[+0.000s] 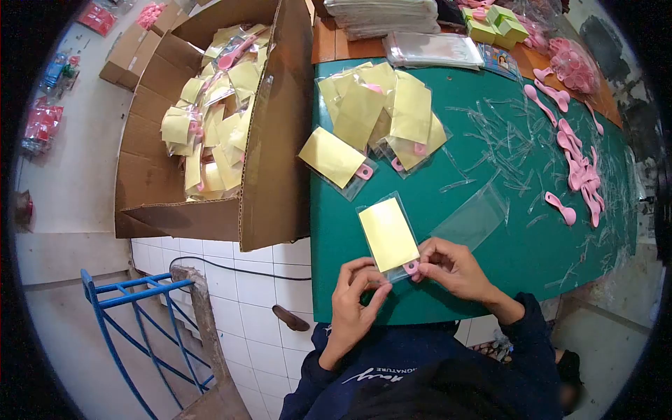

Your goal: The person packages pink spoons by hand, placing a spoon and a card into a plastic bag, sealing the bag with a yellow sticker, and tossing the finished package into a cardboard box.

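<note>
In front of me is a clear plastic bag [361, 212] holding a yellow card [387, 234], tilted slightly on the table. A pink spoon handle end [411, 267] with a hole shows below the card; the rest of that item is hidden. My left hand [355, 301] has its fingers closed on the bag's lower left corner. My right hand [451, 269] pinches the lower right corner beside the pink end. A flat empty clear bag [476, 215] lies just beyond my right hand.
Filled bags [360, 115] pile up on the green table [448, 91]. Loose pink spoons [577, 168] and clear plastic strips [511, 147] lie right. A cardboard box [276, 140] of filled bags stands left, above a blue metal rail [133, 297]. Stacked plastic bags [434, 50] are at the back.
</note>
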